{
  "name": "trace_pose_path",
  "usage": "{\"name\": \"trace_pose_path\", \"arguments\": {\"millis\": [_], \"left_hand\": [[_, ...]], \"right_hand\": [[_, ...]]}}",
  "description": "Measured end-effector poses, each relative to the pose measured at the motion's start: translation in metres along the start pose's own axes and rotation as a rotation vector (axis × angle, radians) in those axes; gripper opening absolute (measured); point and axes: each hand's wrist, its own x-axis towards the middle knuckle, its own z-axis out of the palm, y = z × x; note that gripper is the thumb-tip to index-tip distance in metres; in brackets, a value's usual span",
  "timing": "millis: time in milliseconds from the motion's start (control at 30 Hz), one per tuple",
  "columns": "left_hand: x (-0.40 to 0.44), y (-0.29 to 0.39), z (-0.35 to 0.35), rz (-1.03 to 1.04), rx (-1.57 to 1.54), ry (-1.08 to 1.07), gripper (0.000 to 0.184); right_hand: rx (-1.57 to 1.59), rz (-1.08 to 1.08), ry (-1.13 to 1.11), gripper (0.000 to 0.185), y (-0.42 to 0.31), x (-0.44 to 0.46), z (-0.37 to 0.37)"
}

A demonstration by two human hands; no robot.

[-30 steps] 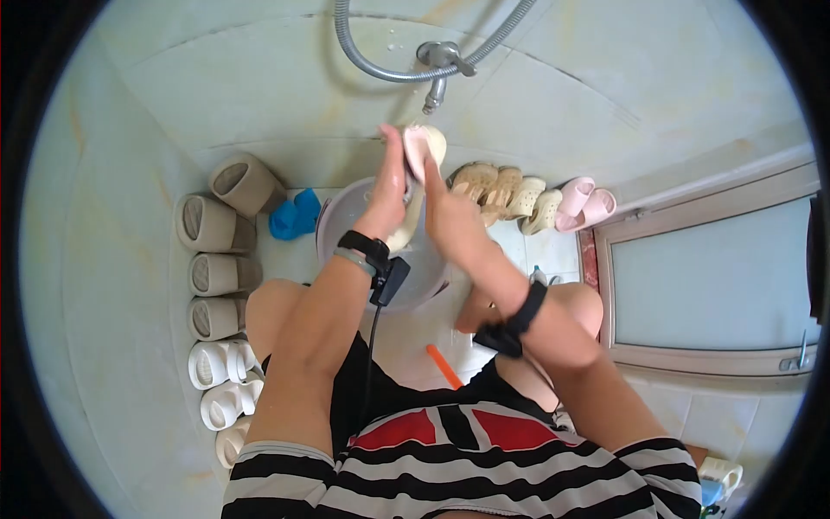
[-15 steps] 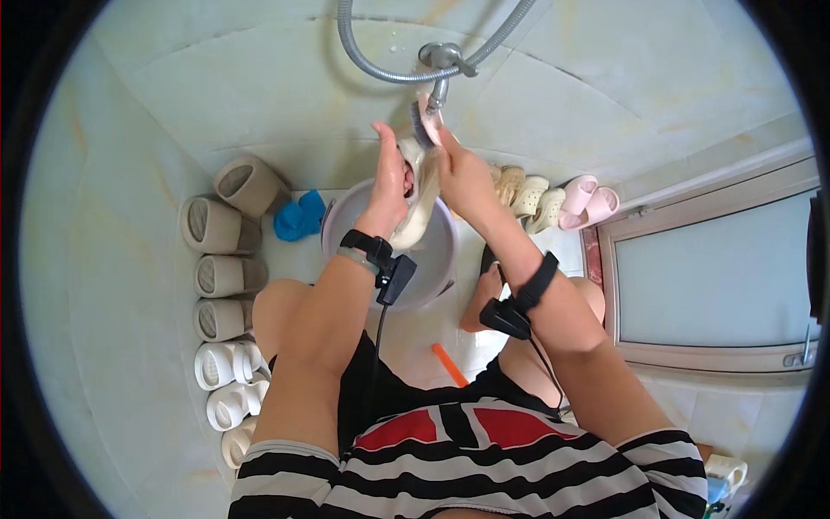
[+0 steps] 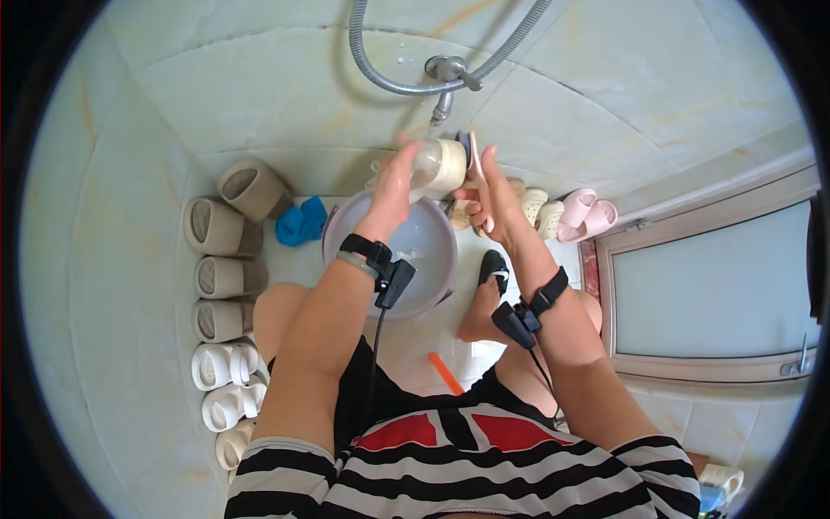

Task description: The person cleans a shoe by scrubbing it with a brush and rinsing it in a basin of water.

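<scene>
Below the tap [image 3: 443,108], my left hand [image 3: 392,192] grips a cream slipper [image 3: 448,164] with a see-through upper part. Its fingers are partly hidden behind the slipper. To the right, my right hand [image 3: 499,197] is closed on a pink-handled scrubbing brush [image 3: 476,169] with grey bristles. The bristles face the slipper and sit against or very close to it; I cannot tell which. Under both hands stands a pale lavender basin [image 3: 450,272] with cloudy water in it.
A row of beige slippers [image 3: 226,277] and white sandals [image 3: 226,367] lines the left wall. A blue cloth-like item [image 3: 300,221] lies by the basin. Cream clogs [image 3: 548,218] and pink slippers [image 3: 588,216] stand at right, near a glass-paned door [image 3: 709,277]. An orange stick [image 3: 446,374] lies on the floor.
The slipper has turned from hanging lengthwise to pointing right under the tap. The brush has moved right and down, away from the tap, with its handle now pointing down.
</scene>
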Motion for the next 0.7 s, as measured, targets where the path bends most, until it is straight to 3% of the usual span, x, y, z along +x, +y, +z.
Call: {"name": "trace_pose_path", "arguments": {"millis": [67,100,167,267,300,400,467,500,567,600,667,700], "left_hand": [[-0.013,0.003,0.005,0.193,0.36,-0.051,0.039],[-0.014,0.002,0.004,0.193,0.363,-0.055,0.039],[-0.014,0.001,0.004,0.182,0.599,-0.158,0.028],[-0.017,0.004,0.008,0.2,0.561,-0.224,0.028],[-0.019,0.007,0.01,0.206,0.562,-0.221,0.028],[-0.02,0.017,0.009,0.071,0.628,-0.193,0.027],[-0.018,0.023,0.001,0.083,0.517,0.076,0.027],[-0.008,0.024,-0.016,0.084,0.52,0.082,0.027],[0.016,0.018,-0.057,0.429,0.713,0.483,0.047],[0.014,0.016,-0.056,0.427,0.712,0.485,0.047],[0.009,0.008,-0.052,0.264,0.521,0.709,0.07],[0.002,0.007,-0.044,0.263,0.522,0.71,0.07]], "right_hand": [[0.203,0.301,-0.421,0.086,-0.004,0.005,-0.007],[0.207,0.297,-0.421,0.086,-0.002,0.007,-0.008],[0.384,0.521,-0.473,0.085,0.003,0.012,-0.008],[0.514,0.506,-0.513,0.074,0.014,0.017,-0.006],[0.485,0.415,-0.479,0.066,0.019,0.013,-0.002],[0.507,0.359,-0.497,0.066,0.039,0.013,-0.003],[0.519,0.376,-0.522,0.067,0.05,0.015,-0.008],[0.577,0.379,-0.584,0.069,0.055,0.017,-0.012],[0.696,0.397,-0.651,0.08,0.06,0.017,-0.019],[0.696,0.4,-0.65,0.08,0.059,0.018,-0.021],[0.742,0.443,-0.709,0.087,0.056,0.022,-0.026],[0.739,0.428,-0.774,0.093,0.058,0.028,-0.029]]}}
